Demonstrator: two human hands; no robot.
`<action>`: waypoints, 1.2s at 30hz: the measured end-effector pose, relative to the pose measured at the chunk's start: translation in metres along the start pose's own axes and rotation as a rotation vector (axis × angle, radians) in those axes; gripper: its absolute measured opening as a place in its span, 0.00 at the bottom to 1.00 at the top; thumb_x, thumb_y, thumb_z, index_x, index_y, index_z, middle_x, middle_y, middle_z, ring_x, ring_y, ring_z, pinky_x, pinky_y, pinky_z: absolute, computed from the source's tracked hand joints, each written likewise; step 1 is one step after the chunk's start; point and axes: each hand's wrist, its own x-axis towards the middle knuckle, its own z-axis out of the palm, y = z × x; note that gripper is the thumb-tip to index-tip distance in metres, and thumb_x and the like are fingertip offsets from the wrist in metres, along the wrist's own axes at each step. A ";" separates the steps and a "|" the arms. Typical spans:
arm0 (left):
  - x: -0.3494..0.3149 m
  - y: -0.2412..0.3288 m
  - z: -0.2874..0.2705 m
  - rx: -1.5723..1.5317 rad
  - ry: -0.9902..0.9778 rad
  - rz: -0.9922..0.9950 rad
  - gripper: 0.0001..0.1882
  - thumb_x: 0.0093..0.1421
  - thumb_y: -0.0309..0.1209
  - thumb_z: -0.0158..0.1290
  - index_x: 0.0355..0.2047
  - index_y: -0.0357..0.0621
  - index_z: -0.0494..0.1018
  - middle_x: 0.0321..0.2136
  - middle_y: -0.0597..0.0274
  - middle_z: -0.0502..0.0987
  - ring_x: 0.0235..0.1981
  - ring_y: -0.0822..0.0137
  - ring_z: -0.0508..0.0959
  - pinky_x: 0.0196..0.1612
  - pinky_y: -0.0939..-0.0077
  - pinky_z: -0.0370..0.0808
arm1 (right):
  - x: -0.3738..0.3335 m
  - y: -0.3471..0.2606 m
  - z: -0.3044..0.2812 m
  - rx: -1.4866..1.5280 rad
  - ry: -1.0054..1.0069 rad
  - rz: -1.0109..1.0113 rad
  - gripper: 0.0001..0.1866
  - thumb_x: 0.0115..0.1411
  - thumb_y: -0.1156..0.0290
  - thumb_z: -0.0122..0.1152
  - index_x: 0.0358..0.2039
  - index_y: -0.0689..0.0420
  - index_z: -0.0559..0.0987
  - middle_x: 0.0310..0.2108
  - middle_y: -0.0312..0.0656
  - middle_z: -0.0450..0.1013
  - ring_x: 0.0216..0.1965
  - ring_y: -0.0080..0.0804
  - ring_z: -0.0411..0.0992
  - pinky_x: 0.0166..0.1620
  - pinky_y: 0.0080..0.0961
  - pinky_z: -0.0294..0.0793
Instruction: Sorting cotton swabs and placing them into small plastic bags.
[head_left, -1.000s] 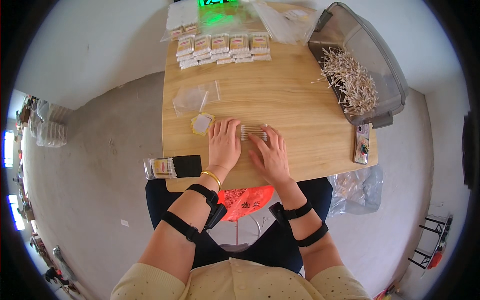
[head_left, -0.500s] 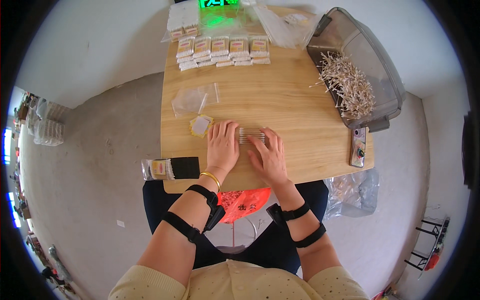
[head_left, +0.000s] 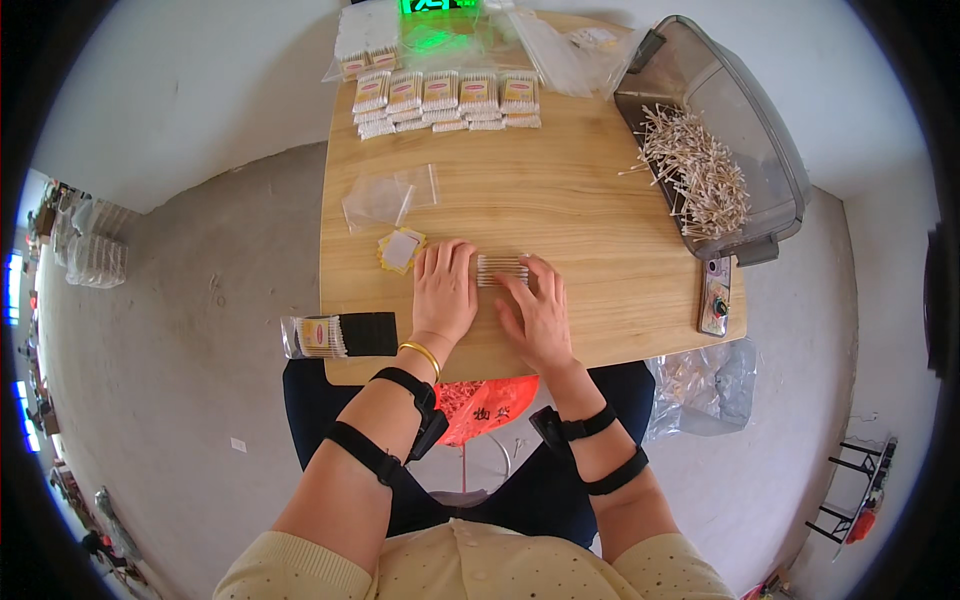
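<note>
Near the table's [head_left: 630,290] front edge, my left grip [head_left: 445,295] is lying palm-down; whether it's clamping anything, I cannot tell. Just right, the swabs [head_left: 498,268] are lying in a row. My right grip [head_left: 541,315] is touching them, thumb and fingers apart. Only my view is shifting slightly, so the row is staying unclasped.

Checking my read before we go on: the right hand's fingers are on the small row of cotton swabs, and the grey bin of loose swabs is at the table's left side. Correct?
Not quite: the grey bin of loose swabs is at the table's right side, as the head view shows. The right hand's fingers are on the small row of cotton swabs.
</note>
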 end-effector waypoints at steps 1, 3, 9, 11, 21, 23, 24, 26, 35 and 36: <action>0.000 0.000 0.000 -0.003 0.008 -0.002 0.21 0.55 0.22 0.54 0.50 0.46 0.71 0.50 0.58 0.73 0.55 0.51 0.71 0.62 0.53 0.64 | 0.001 0.000 0.000 -0.001 0.000 0.003 0.21 0.59 0.67 0.67 0.54 0.50 0.79 0.61 0.51 0.64 0.64 0.56 0.62 0.64 0.49 0.64; 0.000 0.000 0.000 0.009 -0.011 -0.003 0.21 0.55 0.23 0.56 0.51 0.46 0.70 0.50 0.58 0.72 0.55 0.51 0.71 0.63 0.53 0.64 | 0.002 0.000 0.001 -0.002 -0.006 0.015 0.22 0.59 0.68 0.67 0.55 0.49 0.79 0.62 0.50 0.63 0.64 0.56 0.61 0.65 0.49 0.64; 0.001 0.002 -0.001 0.010 -0.027 -0.007 0.22 0.54 0.23 0.57 0.50 0.46 0.70 0.50 0.58 0.72 0.55 0.51 0.70 0.63 0.53 0.63 | 0.006 0.003 0.004 -0.030 0.005 0.010 0.22 0.59 0.68 0.67 0.56 0.48 0.79 0.62 0.50 0.64 0.64 0.56 0.61 0.65 0.50 0.63; 0.001 0.001 -0.001 0.015 -0.024 -0.006 0.22 0.54 0.23 0.58 0.50 0.46 0.70 0.51 0.59 0.72 0.55 0.51 0.70 0.63 0.53 0.63 | 0.006 0.003 0.005 -0.032 0.007 0.003 0.22 0.59 0.68 0.67 0.56 0.48 0.79 0.62 0.50 0.64 0.64 0.56 0.61 0.65 0.50 0.63; 0.000 -0.001 0.000 0.009 -0.020 -0.005 0.22 0.54 0.23 0.57 0.51 0.46 0.70 0.51 0.59 0.72 0.56 0.52 0.70 0.64 0.53 0.63 | 0.015 0.004 0.006 -0.022 0.045 -0.001 0.22 0.60 0.66 0.66 0.55 0.50 0.79 0.60 0.51 0.64 0.64 0.56 0.62 0.64 0.50 0.64; 0.001 -0.001 -0.001 0.008 -0.018 -0.004 0.22 0.54 0.23 0.57 0.51 0.46 0.71 0.51 0.58 0.72 0.56 0.51 0.70 0.64 0.53 0.64 | 0.014 0.006 0.007 -0.023 0.046 -0.006 0.21 0.60 0.64 0.66 0.55 0.50 0.79 0.60 0.51 0.65 0.63 0.56 0.62 0.63 0.50 0.65; 0.001 0.002 0.000 -0.002 -0.014 -0.004 0.22 0.54 0.23 0.57 0.50 0.46 0.71 0.51 0.58 0.72 0.56 0.51 0.70 0.64 0.53 0.64 | 0.014 0.009 0.006 -0.020 0.041 -0.005 0.21 0.61 0.64 0.65 0.54 0.50 0.79 0.60 0.52 0.65 0.63 0.56 0.62 0.63 0.50 0.65; 0.001 0.003 -0.002 0.004 -0.028 -0.013 0.22 0.55 0.24 0.57 0.51 0.46 0.72 0.52 0.58 0.72 0.56 0.50 0.70 0.64 0.52 0.63 | 0.015 0.014 0.006 0.003 0.063 0.027 0.20 0.62 0.64 0.65 0.54 0.51 0.79 0.59 0.53 0.65 0.62 0.57 0.63 0.63 0.51 0.65; 0.001 0.003 -0.003 -0.025 -0.010 0.021 0.17 0.63 0.31 0.53 0.53 0.49 0.73 0.51 0.56 0.73 0.55 0.49 0.70 0.65 0.48 0.62 | 0.096 0.145 -0.075 -0.506 0.227 0.312 0.16 0.59 0.69 0.67 0.48 0.50 0.80 0.51 0.44 0.70 0.56 0.50 0.66 0.57 0.48 0.68; 0.002 0.004 -0.003 -0.027 -0.009 0.024 0.17 0.63 0.32 0.53 0.53 0.48 0.73 0.51 0.56 0.73 0.55 0.49 0.70 0.64 0.48 0.62 | 0.106 0.160 -0.086 -0.578 0.206 0.306 0.16 0.58 0.69 0.68 0.48 0.50 0.80 0.50 0.43 0.70 0.56 0.49 0.65 0.58 0.47 0.68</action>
